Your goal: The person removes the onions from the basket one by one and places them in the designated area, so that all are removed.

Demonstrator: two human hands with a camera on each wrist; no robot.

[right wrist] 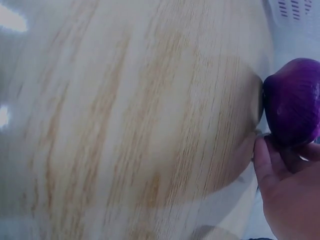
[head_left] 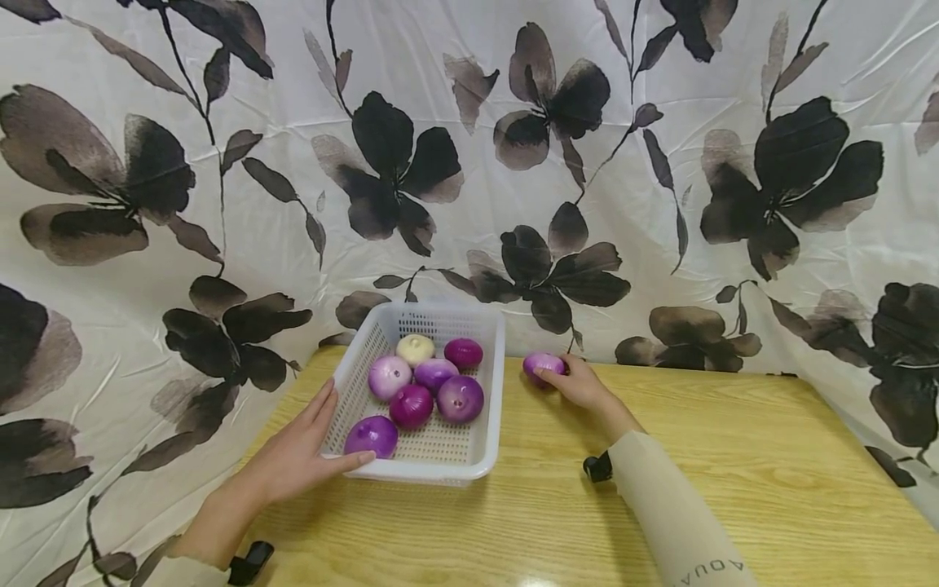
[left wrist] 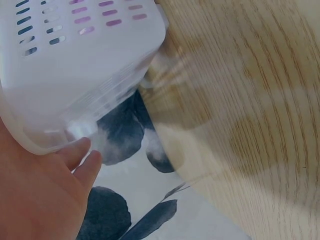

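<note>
In the head view, the right hand (head_left: 583, 385) pinches a round, glossy purple onion (head_left: 544, 368) between thumb and fingers, near the far edge of a yellowish wood-grain worktop (head_left: 557, 473), just right of a white perforated plastic basket (head_left: 495, 408). The left hand (head_left: 289, 456) rests at the basket's near left corner, its grip unclenched, fingers outstretched along the side, thumb on the rim. Inside lie six rounded purple and lilac onions (head_left: 411, 408) and one cream onion (head_left: 416, 349); behind hangs white cloth with dark printed flowers (head_left: 396, 171). The left wrist view shows straightened fingers beside the basket's rim. The right wrist view shows fingers against the purple onion's side.
</note>
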